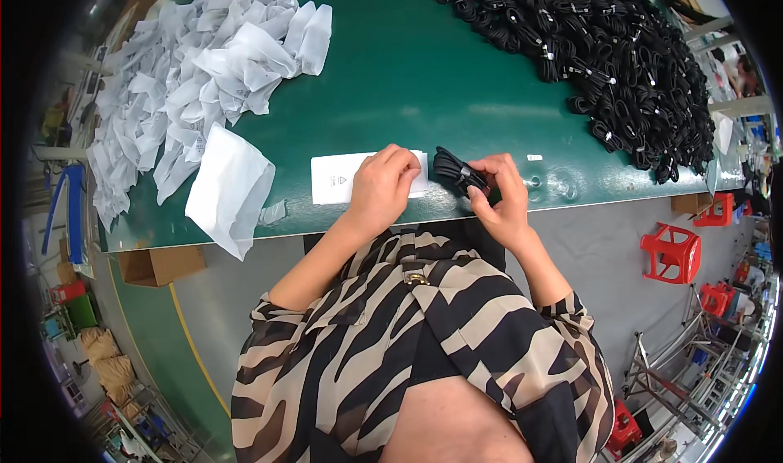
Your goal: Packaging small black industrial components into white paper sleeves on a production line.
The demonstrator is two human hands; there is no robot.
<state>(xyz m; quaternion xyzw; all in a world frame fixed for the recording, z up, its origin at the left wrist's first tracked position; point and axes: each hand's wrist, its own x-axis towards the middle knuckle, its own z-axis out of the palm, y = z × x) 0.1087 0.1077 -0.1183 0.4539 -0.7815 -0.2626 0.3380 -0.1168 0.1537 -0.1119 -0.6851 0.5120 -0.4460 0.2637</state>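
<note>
My right hand (503, 198) grips a coiled black cable (455, 169) just above the table's near edge, thumb and fingers closed on its right end. To its left, my left hand (383, 186) has its fingers curled and pinched at the right part of a flat white bag (332, 181) with a small printed triangle mark. The bag lies on the green table (383, 71), apart from the cable. My left fingertips partly cover the bag's open-looking right end.
Loose white bags (220, 71) heap at the far left, one bag (228, 187) overhanging the near edge. Bundled black cables (603, 55) pile at the far right. A small white tag (534, 158) lies right of my right hand. Red stools (673, 252) and a cardboard box (163, 265) stand below.
</note>
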